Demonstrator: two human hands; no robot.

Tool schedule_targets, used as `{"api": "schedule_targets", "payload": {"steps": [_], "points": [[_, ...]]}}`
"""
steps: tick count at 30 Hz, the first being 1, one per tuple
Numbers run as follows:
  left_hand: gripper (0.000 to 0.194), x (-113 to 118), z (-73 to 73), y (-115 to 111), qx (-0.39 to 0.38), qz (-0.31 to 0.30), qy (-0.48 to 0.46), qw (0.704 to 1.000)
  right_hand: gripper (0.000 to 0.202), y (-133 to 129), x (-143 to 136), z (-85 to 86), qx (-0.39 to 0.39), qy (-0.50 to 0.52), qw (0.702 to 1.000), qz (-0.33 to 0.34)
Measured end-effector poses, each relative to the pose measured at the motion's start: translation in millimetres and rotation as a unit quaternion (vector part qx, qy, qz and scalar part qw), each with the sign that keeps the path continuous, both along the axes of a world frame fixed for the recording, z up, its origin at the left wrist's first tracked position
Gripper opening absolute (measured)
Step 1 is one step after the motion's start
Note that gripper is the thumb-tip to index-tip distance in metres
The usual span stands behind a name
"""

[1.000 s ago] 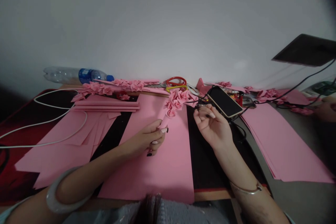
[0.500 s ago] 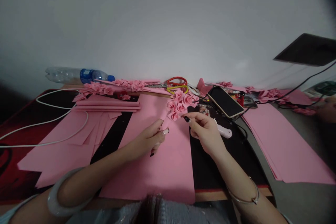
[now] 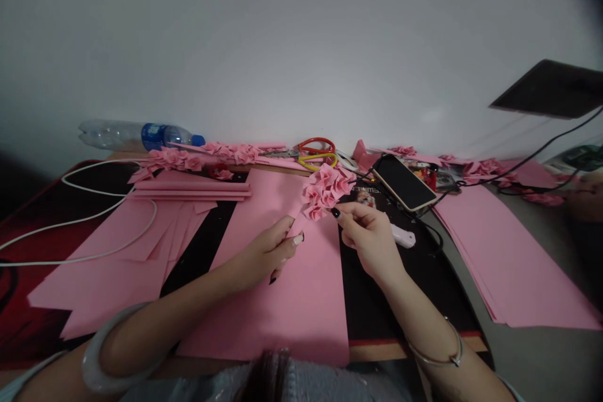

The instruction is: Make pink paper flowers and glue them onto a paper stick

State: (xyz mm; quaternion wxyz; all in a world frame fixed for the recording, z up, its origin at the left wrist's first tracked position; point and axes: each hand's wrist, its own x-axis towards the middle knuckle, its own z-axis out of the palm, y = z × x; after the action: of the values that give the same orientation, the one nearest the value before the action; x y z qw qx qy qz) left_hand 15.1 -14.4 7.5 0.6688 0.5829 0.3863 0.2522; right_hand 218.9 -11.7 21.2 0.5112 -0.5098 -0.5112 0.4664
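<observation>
A: Where do we have the flowers?

B: Our cluster of folded pink paper flowers [image 3: 325, 191] sits at the upper end of a slim pink paper stem [image 3: 296, 226], tilted up and to the right over a large flat pink paper sheet [image 3: 277, 308].

A: And our hands?

B: Our left hand [image 3: 266, 254] is closed round the stem, fingers curled under and thumb along it. Our right hand [image 3: 372, 239] is mostly closed too, thumb and forefinger drawn together at the edge of the lowest flower. We seem to have a petal pinched there, though the petal edge is too small for us to be sure.

A: So which step are we on?

B: Shaping or settling the petals, we judge: one hand steadies and the other works the paper.

A: What does the next move call for?

B: A light pinch, we think, with the stem held firm so that we don't crease or tear the flower. We also want to mind the pale smooth handle [image 3: 404, 237] showing behind our right hand, and the black-screened phone with a light rim [image 3: 405, 182] beyond it.
</observation>
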Motion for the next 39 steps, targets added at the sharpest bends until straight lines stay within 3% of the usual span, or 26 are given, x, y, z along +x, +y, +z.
{"api": "schedule_targets", "payload": {"steps": [11,20,33,39], "points": [[0.03,-1.8,-5.4,2.9,-0.016,0.008,-0.03,0.999,0.01,0.4,-1.1,8.8,-0.004,0.114,0.994,-0.006],[0.034,-1.8,-6.6,5.4,-0.051,0.02,-0.079,0.995,0.01,4.1,5.5,15.5,-0.056,0.325,0.944,-0.004],[0.033,-2.3,-1.9,6.1,-0.063,0.032,-0.071,0.995,0.014,8.0,13.9,14.8,-0.028,0.376,0.925,0.045],[0.033,-2.4,-6.3,7.6,-0.059,0.027,-0.077,0.995,0.012,4.0,11.3,20.9,-0.077,0.352,0.929,0.08]]}}
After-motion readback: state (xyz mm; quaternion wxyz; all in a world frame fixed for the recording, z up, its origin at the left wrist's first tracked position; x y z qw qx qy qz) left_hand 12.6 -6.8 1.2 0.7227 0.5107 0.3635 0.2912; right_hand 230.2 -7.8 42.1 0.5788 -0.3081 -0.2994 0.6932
